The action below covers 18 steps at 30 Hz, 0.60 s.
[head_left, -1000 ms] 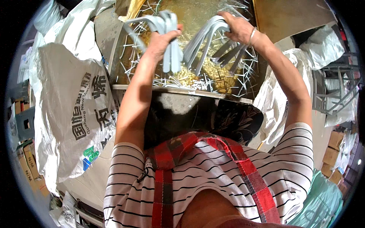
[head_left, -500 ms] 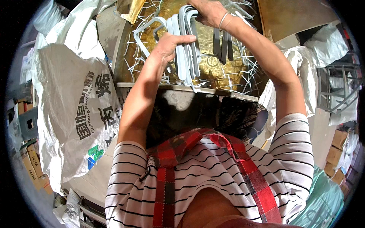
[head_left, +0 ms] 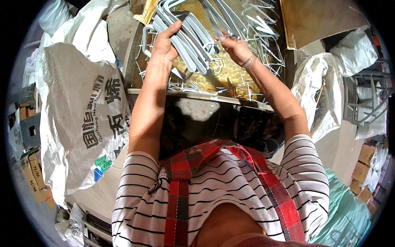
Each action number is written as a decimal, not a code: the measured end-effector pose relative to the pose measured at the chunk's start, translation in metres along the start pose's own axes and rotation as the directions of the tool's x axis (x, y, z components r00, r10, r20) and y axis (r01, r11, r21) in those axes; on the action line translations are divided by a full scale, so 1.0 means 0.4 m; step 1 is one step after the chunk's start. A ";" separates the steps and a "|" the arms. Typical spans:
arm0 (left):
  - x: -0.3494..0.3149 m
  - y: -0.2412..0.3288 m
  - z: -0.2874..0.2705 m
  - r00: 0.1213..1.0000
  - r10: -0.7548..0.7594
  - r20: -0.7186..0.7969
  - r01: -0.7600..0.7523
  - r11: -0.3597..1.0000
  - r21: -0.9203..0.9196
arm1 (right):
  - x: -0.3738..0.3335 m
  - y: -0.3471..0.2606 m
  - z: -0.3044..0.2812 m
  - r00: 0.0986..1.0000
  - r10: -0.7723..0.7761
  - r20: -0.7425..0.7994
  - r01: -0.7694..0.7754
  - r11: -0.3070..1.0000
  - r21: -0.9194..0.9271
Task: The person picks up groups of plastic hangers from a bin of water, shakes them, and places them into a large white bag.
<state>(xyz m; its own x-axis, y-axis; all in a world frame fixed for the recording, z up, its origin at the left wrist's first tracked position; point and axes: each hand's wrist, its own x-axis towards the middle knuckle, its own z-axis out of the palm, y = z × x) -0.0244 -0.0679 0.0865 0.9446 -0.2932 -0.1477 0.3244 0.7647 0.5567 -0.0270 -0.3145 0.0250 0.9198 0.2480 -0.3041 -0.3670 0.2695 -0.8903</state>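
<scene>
My left hand (head_left: 163, 47) is closed round one side of a stack of grey bent plastic frames (head_left: 190, 41), thumb on top. They have rounded corners, lie nested together and tilt over a shallow bin (head_left: 193, 95). To the right of the stack, my right hand (head_left: 238, 50) has its fingers bent together at the lower end of a few more grey frames (head_left: 225, 19). Their upper part runs toward the picture's top edge, where it is cut off. Thin white plastic scraps (head_left: 263, 29) are strewn over the bin's wet-looking golden bottom.
A large white woven sack (head_left: 70, 123) stands at the left of the bin, and another white sack (head_left: 317, 90) sits at its right. A brown board (head_left: 325, 20) lies at the far right. Cardboard boxes (head_left: 364, 164) and a green bag (head_left: 345, 210) are farther right.
The stack in my left hand has moved up and left and now tilts. My right hand has come down and nearer from the top of the frames to a lower end at the right.
</scene>
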 end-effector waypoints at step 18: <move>0.061 0.027 -0.100 0.876 0.106 -0.471 -0.213 0.960 -0.181 | -0.080 -0.133 0.229 0.858 -0.292 0.423 0.313 -0.355 -0.881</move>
<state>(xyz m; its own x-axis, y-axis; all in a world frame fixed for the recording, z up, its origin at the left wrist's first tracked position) 0.0040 -0.0440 0.0562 0.8853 0.0939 -0.4554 0.1197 0.9004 0.4183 -0.0495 -0.2516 0.1130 0.8377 0.5273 0.1423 0.5405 -0.8377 -0.0778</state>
